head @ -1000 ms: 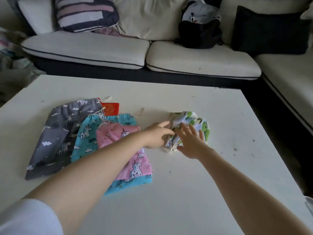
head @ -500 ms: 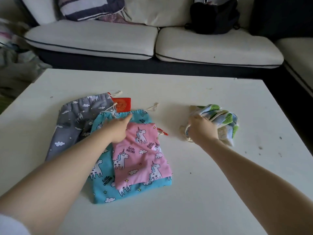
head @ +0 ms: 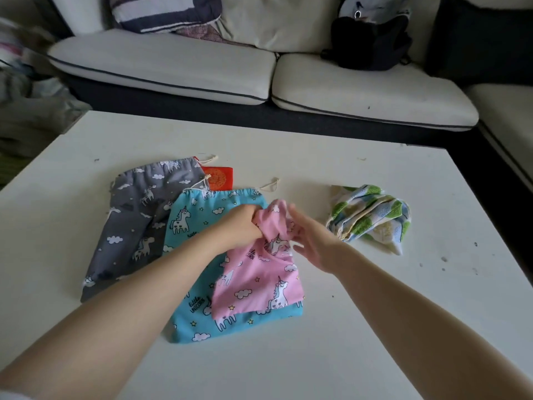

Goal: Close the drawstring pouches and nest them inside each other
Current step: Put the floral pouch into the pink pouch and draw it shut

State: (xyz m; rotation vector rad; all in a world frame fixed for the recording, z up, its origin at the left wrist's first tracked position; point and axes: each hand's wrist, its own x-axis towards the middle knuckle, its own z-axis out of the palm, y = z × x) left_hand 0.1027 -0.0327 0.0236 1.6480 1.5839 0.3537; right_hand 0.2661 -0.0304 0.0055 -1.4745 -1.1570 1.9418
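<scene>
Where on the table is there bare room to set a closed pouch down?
Bare table shows along the near edge below the blue pouch, across the far strip toward the sofa, and right of the green pouch. It is crowded left of centre, where the grey pouch, blue and pink pouch overlap.

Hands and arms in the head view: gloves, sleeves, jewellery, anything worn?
Both hands are bare: the left hand and right hand show no gloves, and no rings, watch or bands are visible on the wrists. Both forearms are uncovered along their whole visible length. The only clothing in view is a sliver of pale, whitish sleeve at the lower left corner, on the left arm.
</scene>
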